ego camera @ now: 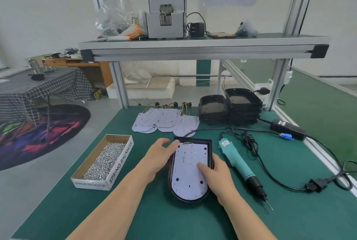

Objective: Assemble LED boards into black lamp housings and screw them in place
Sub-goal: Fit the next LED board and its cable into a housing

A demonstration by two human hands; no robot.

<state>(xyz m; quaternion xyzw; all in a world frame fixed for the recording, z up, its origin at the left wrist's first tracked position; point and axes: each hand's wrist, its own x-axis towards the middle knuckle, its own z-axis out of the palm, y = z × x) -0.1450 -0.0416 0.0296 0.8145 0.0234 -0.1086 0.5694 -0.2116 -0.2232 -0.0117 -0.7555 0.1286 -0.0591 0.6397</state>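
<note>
LED board (190, 172) in housing (210, 143); left hand (157, 160) flat, fingertips touching; right hand (217, 177) spread, thumb pressing.

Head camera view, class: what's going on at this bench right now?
A person is fitting an LED board into a black lamp housing on the green bench. The left hand touches the board's top-left corner and the right hand presses on its right side. The electric screwdriver lies untouched to the right, and the box of screws sits to the left. Spare boards and stacked housings wait behind.
</note>
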